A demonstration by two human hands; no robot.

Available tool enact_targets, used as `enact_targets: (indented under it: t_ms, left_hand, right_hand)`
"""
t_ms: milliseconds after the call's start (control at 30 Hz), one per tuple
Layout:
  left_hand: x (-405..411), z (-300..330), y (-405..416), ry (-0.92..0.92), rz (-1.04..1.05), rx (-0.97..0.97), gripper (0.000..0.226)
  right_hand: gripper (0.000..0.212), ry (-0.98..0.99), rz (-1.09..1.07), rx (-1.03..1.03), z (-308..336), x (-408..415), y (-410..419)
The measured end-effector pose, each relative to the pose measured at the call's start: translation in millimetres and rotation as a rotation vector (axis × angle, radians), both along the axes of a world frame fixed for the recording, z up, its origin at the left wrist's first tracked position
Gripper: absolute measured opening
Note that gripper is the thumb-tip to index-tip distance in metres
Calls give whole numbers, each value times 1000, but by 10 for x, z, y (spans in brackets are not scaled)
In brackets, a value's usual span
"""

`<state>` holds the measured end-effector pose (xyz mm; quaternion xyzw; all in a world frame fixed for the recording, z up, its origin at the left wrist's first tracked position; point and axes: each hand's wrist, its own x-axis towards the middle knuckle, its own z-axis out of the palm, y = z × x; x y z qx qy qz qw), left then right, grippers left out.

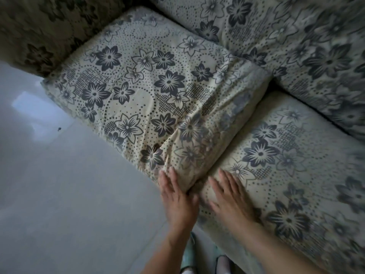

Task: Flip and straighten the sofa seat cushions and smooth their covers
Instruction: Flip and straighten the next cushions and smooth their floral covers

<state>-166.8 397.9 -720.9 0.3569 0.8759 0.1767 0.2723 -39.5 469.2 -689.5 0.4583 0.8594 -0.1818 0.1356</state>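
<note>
Two floral seat cushions lie side by side on the sofa. The left cushion (138, 91) sits skewed, its long axis running from the front edge up toward the backrest (296, 36), its inner edge riding over the right cushion (286, 175). The left hand (177, 200) presses flat, fingers straight, on that raised near corner; the right hand (231, 196) rests flat, gripping nothing, on the right cushion just beside the seam.
</note>
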Motion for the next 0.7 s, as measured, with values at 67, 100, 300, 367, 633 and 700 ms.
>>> enact_targets:
  t_ms: [67, 100, 300, 367, 633, 700]
  left_hand:
    - [175, 76, -90, -179, 188, 22, 105]
    - [268, 72, -111, -294, 309, 37, 105]
    - [331, -140, -110, -968, 820, 33, 80]
    - [233, -225, -16, -1049, 821, 23, 65]
    - [170, -277, 0, -1003, 741, -57, 74]
    - [205, -220, -40, -1003, 702, -42, 79]
  right_hand:
    - [81, -6, 6, 23, 37, 228, -123]
    - [81, -2, 12, 21, 88, 322, -158]
    - [78, -41, 17, -48, 215, 375, -172]
    - [72, -12, 71, -43, 224, 322, -122]
    - [49, -10, 191, 27, 230, 55, 71]
    - [40, 1, 185, 67, 278, 9, 138]
